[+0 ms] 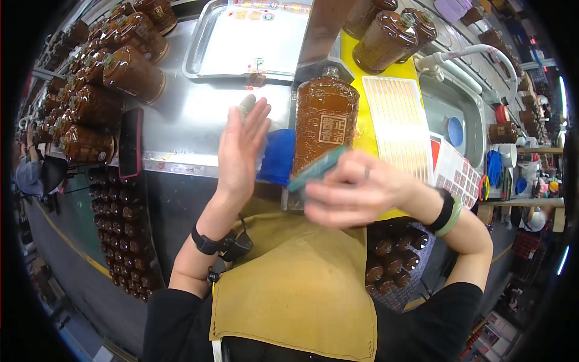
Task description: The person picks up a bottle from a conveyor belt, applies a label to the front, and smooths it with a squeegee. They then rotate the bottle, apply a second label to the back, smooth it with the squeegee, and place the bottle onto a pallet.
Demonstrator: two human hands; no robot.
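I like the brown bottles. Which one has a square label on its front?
The upright brown bottle between the two hands, on the yellow mat. The others lie heaped at the left or stand farther back.

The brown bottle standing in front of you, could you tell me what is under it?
The brown bottle stands on a yellow mat; the right hand covers its base.

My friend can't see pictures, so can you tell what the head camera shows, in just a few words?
A person's right hand presses a teal scraper against the label of a brown embossed bottle on a steel table, while the open left hand is raised beside it. Many more brown bottles lie stacked at the left, and a sheet of gold stickers lies at the right.
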